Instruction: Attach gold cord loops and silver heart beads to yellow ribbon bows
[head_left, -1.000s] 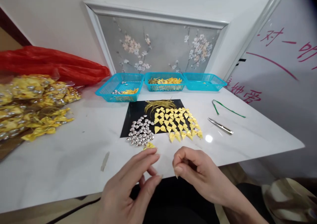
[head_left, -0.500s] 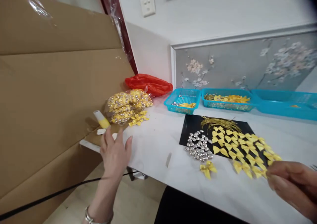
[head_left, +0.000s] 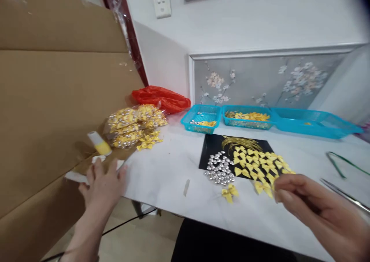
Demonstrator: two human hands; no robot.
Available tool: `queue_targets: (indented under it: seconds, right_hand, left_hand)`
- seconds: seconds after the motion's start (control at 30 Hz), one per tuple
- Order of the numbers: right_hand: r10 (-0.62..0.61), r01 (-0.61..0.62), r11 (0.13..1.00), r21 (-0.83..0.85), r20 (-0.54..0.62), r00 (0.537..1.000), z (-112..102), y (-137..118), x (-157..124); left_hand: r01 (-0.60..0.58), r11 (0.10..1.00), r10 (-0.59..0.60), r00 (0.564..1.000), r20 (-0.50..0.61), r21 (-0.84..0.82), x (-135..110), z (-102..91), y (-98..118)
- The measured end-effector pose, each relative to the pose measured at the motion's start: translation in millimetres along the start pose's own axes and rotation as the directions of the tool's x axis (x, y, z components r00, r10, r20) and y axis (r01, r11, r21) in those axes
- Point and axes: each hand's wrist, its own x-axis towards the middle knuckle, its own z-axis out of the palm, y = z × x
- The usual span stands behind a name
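My left hand (head_left: 104, 186) reaches over the table's left edge with its fingers apart. A small white piece (head_left: 98, 159) lies at its fingertips, partly hidden, with a white and yellow bottle (head_left: 100, 143) just beyond. On the right, my right hand (head_left: 315, 210) is closed in a pinch above the table, and whatever may be between thumb and forefinger is hidden. Next to it are rows of yellow ribbon bows (head_left: 254, 163) on a black mat (head_left: 206, 150). Silver beads (head_left: 220, 169) are heaped at the mat's left side, and a finished-looking yellow bow (head_left: 230, 193) sits in front of them.
Gold wire ties (head_left: 241, 142) lie on the mat's far side. Blue baskets (head_left: 201, 130) line the wall. Bags of yellow bows (head_left: 127, 127) and a red plastic bag (head_left: 162, 99) stand by the cardboard (head_left: 58, 100). Scissors (head_left: 343, 194) lie at the right.
The view has swung right. My left hand has moved left and closer to the white piece, fingers still apart. My right hand stays pinched beside the bows.
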Motion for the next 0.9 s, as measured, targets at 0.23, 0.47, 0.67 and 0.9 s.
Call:
queue_targets:
  seconds: [0.23, 0.47, 0.67, 0.9]
  right_hand:
    - [-0.069, -0.052, 0.935, 0.351, 0.325, 0.943, -9.1, -50.5, 7.8]
    - [-0.02, -0.164, 0.892, 0.421, 0.398, 0.917, -19.1, -59.1, 2.9]
    - [-0.024, -0.157, 0.89, 0.428, 0.387, 0.922, -16.3, -48.8, 1.4]
    - [-0.014, -0.033, 0.991, 0.13, 0.346, 0.938, -20.1, -37.6, -6.2]
  left_hand:
    - [-0.123, 0.671, 0.367, 0.912, 0.183, -0.731, -66.9, -27.9, 113.8]
    - [0.452, 0.24, 0.711, 0.521, 0.473, -0.859, -124.3, -42.1, 180.1]
    - [0.332, 0.303, 0.724, 0.53, 0.442, -0.893, -119.4, -47.3, 193.6]
    - [0.585, 0.164, 0.656, 0.537, 0.531, -0.794, -132.1, -47.3, 183.4]
